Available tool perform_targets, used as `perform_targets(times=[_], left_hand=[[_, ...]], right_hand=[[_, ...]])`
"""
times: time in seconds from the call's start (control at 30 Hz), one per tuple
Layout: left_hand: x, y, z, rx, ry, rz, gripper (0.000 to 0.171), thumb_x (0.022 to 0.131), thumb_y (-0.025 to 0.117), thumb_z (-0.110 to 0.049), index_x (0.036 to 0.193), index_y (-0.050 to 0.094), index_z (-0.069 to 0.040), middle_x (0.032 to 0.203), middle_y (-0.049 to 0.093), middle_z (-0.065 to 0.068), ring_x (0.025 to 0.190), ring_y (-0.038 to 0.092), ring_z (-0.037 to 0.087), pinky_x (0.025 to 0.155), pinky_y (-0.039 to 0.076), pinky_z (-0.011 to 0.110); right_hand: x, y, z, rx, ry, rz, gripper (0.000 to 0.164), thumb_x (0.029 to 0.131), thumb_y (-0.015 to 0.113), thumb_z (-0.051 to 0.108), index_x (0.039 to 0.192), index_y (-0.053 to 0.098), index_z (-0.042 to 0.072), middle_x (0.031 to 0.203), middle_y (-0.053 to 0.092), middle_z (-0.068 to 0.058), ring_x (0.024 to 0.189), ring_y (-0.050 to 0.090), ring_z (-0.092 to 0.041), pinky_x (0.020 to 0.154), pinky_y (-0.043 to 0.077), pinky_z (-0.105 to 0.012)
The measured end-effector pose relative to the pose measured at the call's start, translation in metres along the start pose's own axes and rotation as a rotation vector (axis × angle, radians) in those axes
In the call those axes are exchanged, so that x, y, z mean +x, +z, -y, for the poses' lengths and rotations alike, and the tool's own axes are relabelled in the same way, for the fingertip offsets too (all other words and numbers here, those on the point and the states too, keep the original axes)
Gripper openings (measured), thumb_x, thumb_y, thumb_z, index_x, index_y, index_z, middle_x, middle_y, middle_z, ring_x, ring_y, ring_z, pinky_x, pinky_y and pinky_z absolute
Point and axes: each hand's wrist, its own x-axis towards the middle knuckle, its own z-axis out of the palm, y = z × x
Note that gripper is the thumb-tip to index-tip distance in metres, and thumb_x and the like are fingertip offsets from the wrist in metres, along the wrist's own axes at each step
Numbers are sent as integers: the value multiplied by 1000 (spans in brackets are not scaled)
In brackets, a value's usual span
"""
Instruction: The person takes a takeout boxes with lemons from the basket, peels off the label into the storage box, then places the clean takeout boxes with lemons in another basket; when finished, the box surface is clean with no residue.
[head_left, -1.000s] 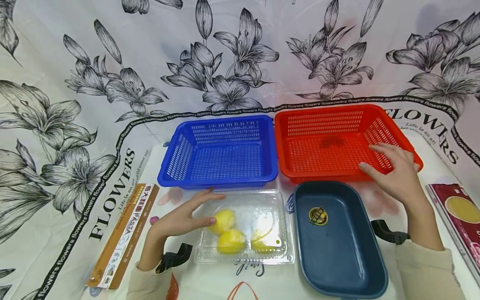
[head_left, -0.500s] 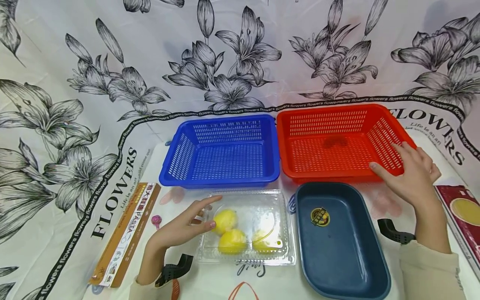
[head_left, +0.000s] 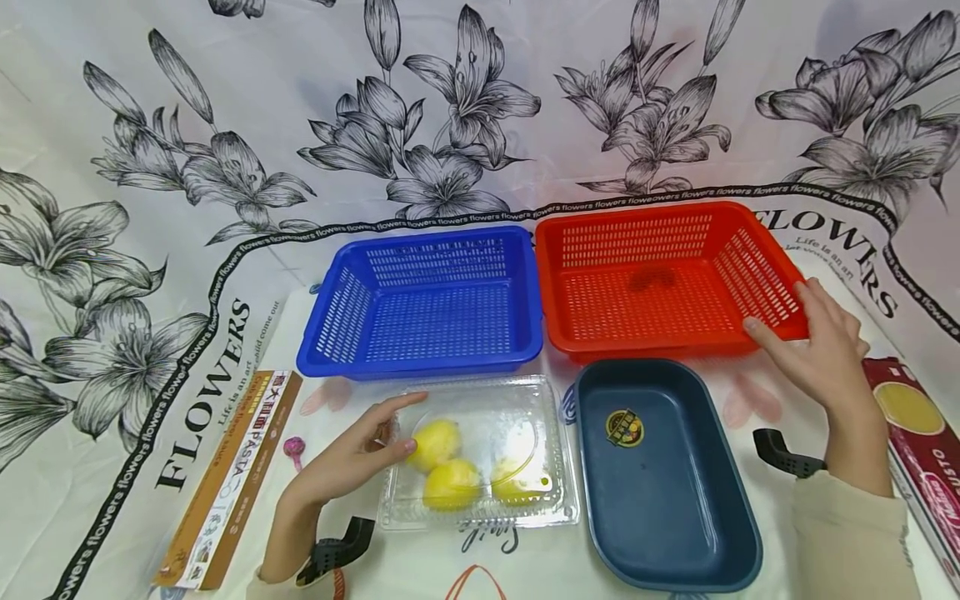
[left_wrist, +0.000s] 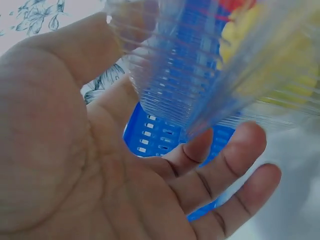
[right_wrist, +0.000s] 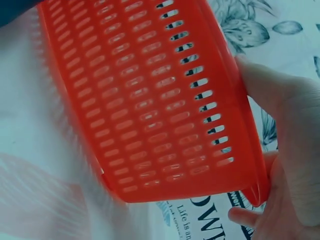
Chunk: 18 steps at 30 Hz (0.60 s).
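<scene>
A clear plastic clamshell box [head_left: 517,400] with three yellow lemons [head_left: 452,485] inside lies on the table. My left hand [head_left: 341,462] holds it by its left side, thumb over the lid and index finger at the far left corner; in the left wrist view the ridged plastic corner [left_wrist: 170,75] sits between thumb and fingers, and the other fingers are loosely bent. At the far right, my right hand [head_left: 825,354] grips the right rim of a red basket [head_left: 645,321]. The right wrist view shows the thumb on the rim [right_wrist: 245,105] and fingers on its other side.
A blue basket [head_left: 450,325] stands left of the red one. In front of the red basket is a dark blue tray [head_left: 667,492] with a round sticker. A pasta box [head_left: 232,483] and pink lollipop [head_left: 294,448] lie left; a dark red box [head_left: 915,442] lies right.
My right hand has moved right, from over the red basket to its right rim. The left hand's index finger has drawn back to the clamshell's corner. The head view has shifted slightly.
</scene>
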Motion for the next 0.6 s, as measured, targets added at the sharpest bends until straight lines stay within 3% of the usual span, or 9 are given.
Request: perform_targets(times=[0.07,0.13,0.2,0.3,0.4,0.5,0.6], left_hand=[[-1,0,0,-33,-13,7,61,101,63,-19,156,39,-28,155,42,8,88,55,3,80,48,23],[-3,0,-1,-75,-40,12,60,102,61,-18,157,38,-27,161,35,10,91,64,10,85,50,23],[-4,1,-2,-113,-62,15,59,103,59,-17,158,36,-26,155,36,17,83,68,21,82,52,26],[-4,3,-5,-145,-88,-3,58,104,58,-18,158,37,-25,141,39,20,88,70,30,83,54,27],[-3,5,-8,-158,-96,-22,57,104,58,-19,157,37,-26,140,38,18,87,69,29,82,54,27],[-4,7,-10,-161,-103,-38,57,104,59,-19,157,38,-28,150,36,13,78,65,19,75,54,27],[-8,8,-12,-166,-101,-43,58,103,60,-19,156,38,-29,148,36,13,69,56,16,65,51,29]], right_hand=[[1,0,1,-13,3,-3,91,97,59,47,164,11,8,172,0,-16,147,7,-57,101,6,-83],[1,0,2,-21,0,-9,91,97,59,47,164,11,7,172,0,-17,145,9,-58,99,7,-82],[2,0,2,-20,-7,-21,90,97,59,46,163,13,6,172,2,-17,145,10,-58,98,8,-81],[3,0,2,-12,-6,-31,88,98,58,45,163,13,6,172,2,-16,146,10,-57,99,8,-81],[4,-1,1,1,7,-31,88,98,56,44,163,13,4,172,1,-17,148,8,-56,102,7,-82],[4,0,1,12,15,-27,87,98,55,43,163,12,4,172,0,-17,149,7,-56,105,7,-82],[3,2,2,21,23,-21,87,98,55,43,163,12,4,172,0,-17,149,8,-56,107,7,-83]])
